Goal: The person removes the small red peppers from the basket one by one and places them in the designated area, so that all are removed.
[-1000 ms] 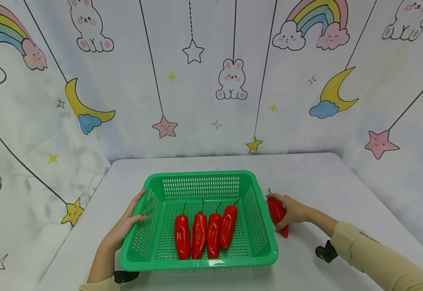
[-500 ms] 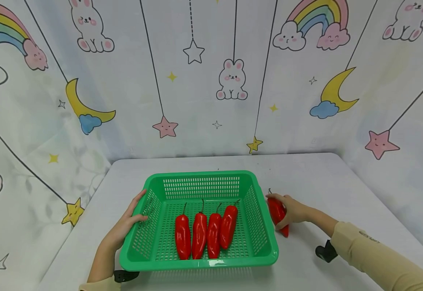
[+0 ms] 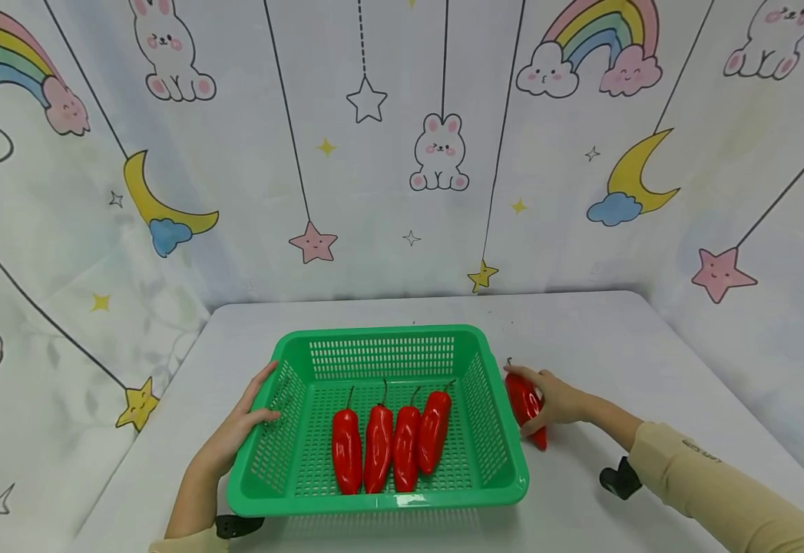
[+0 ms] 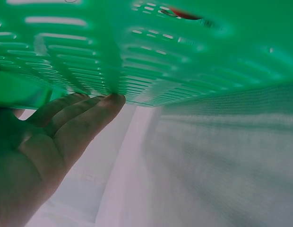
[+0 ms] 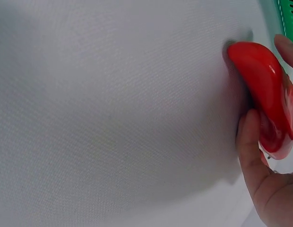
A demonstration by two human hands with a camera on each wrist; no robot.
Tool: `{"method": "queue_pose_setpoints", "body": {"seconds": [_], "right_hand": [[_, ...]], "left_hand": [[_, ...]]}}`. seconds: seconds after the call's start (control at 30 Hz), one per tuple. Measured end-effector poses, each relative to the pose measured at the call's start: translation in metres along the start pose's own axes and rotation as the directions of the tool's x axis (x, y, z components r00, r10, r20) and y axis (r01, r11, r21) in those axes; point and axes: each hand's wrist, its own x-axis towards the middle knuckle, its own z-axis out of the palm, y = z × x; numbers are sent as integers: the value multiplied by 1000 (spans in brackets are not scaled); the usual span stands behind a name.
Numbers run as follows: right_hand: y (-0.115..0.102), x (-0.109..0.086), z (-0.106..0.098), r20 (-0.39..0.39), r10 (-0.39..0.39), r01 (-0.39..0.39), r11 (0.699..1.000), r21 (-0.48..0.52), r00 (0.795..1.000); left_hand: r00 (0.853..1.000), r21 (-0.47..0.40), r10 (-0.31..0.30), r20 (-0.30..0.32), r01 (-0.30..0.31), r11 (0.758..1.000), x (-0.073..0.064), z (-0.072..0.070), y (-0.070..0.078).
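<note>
A green plastic basket (image 3: 305, 508) with slotted walls stands mid-table in the head view. Several glossy red chili peppers (image 3: 347, 455) lie side by side in it, stems pointing away from me. My left hand (image 3: 232, 430) grips the basket's left side, thumb over the rim. Its fingers (image 4: 97, 113) stretch along the slotted green wall in the left wrist view. Just outside the basket's right wall, my right hand (image 3: 559, 399) holds another red chili pepper (image 3: 522, 393) between thumb and fingers. The right wrist view shows this pepper (image 5: 262, 71) low over the white surface, partly hidden by the fingers.
The white table (image 3: 602, 338) extends behind and to the right of the basket. A patterned fabric backdrop (image 3: 388, 184) rises at the back and both sides. Dark wrist devices (image 3: 620, 478) sit below both forearms.
The pepper has shifted very slightly left with my right thumb and fingers, towards the basket wall. My left hand and the basket hold their place.
</note>
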Motion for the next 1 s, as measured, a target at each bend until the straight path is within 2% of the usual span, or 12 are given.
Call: {"method": "queue_pose_setpoints", "body": {"seconds": [0.33, 0.6, 0.77, 1.0], "right_hand": [[0, -2, 1, -23, 14, -14, 1000, 14, 1000], [-6, -5, -18, -35, 7, -6, 1000, 25, 999], [-9, -9, -29, -49, -16, 18, 999, 38, 999], [-18, -13, -40, -84, -88, 88, 996, -8, 993]], "left_hand": [[1000, 12, -5, 1, 5, 1000, 0, -1, 0], [1000, 23, -1, -8, 1, 1000, 1, 0, 1], [1000, 22, -12, -4, 12, 1000, 1, 0, 3], [1000, 22, -13, 1, 13, 1000, 0, -1, 3]]}}
